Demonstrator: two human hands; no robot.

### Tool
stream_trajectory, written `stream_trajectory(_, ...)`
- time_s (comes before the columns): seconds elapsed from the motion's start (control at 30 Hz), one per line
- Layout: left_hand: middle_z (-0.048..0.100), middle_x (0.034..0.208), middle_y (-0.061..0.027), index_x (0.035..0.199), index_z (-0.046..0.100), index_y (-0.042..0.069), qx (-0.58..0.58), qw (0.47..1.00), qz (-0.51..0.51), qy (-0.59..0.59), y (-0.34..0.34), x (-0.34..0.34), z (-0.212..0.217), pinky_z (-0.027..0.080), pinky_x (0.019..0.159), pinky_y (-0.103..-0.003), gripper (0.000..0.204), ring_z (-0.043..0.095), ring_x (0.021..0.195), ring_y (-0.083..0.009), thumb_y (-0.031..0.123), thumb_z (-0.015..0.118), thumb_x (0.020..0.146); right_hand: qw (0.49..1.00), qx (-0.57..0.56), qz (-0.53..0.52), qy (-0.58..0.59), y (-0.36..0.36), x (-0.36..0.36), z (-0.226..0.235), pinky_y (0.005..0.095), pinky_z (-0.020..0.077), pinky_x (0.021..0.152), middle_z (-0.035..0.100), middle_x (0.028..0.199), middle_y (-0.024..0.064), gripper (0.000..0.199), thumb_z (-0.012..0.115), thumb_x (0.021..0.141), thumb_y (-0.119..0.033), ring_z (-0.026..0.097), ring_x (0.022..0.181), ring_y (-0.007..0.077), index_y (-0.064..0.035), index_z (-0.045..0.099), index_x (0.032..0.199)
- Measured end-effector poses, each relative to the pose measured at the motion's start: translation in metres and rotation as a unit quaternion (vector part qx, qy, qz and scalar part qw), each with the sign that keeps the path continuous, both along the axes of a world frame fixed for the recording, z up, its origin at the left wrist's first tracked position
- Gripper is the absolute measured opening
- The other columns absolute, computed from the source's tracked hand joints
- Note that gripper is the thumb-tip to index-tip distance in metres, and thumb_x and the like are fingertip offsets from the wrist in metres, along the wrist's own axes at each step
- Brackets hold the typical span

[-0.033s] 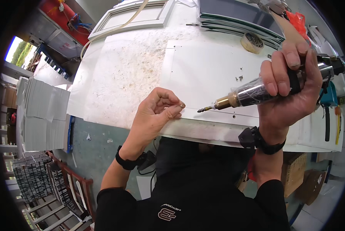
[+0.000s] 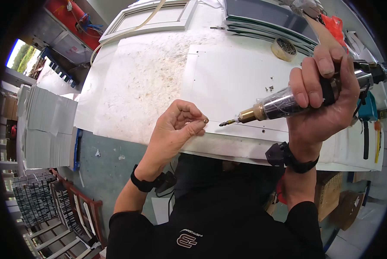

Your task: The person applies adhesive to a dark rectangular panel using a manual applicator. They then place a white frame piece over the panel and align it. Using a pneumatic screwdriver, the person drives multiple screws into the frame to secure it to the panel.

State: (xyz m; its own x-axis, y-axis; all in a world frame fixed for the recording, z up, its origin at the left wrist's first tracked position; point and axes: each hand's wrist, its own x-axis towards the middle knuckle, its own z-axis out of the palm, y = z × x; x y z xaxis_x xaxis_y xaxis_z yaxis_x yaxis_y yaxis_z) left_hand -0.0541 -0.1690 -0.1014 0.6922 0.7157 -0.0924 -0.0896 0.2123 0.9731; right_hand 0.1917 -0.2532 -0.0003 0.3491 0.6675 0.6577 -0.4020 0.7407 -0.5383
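My left hand (image 2: 176, 125) pinches a tiny shiny screw (image 2: 206, 121) between thumb and forefinger, just above the front edge of a white panel (image 2: 232, 86). A silver in-line power screwdriver (image 2: 282, 103) is in my right hand (image 2: 327, 95), its fingers wrapped round the body. Its brass-coloured nose and dark bit point left toward the screw, with a short gap between them. A few loose screws (image 2: 269, 88) lie on the panel beyond the screwdriver. The panel has small holes near its edges.
A round tub of screws (image 2: 283, 49) stands at the panel's far right, before a stack of dark panels (image 2: 269, 19). A white frame (image 2: 148, 20) lies at the back left, a hose (image 2: 135, 26) across it. White boards (image 2: 51, 125) are stacked left of the table.
The screwdriver's bit has come slightly nearer to the fingers of my left hand. Both grips are unchanged.
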Motion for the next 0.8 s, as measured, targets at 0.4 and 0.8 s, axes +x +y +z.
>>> stream_trajectory(0.4, 0.065, 0.107, -0.0068, 0.115, 0.056, 0.007, -0.071, 0.996, -0.026, -0.046, 0.006, -0.017, -0.005, 0.059, 0.087, -0.031, 0.024, 0.065, 0.099, -0.013, 0.009, 0.071, 0.097, 0.999, -0.026, 0.036, -0.019, 0.032, -0.04, -0.003, 0.0259, 0.0433, 0.047, 0.053, 0.089, 0.0053, 0.024, 0.042, 0.111, -0.025, 0.04, 0.051, 0.0084, -0.003, 0.052, 0.109)
stream_trajectory(0.8, 0.069, 0.103, -0.0057, 0.113, 0.058, 0.004, 0.038, 0.998, 0.019, 0.036, 0.004, -0.018, -0.007, 0.056, 0.08, -0.028, 0.019, 0.066, 0.096, -0.0104, 0.003, 0.069, 0.097, 0.978, -0.105, 0.045, -0.173, 0.042, -0.049, 0.013, 0.0266, 0.0415, 0.044, 0.056, 0.092, 0.0069, 0.025, 0.038, 0.111, -0.026, 0.04, 0.048, 0.0091, -0.0039, 0.051, 0.111)
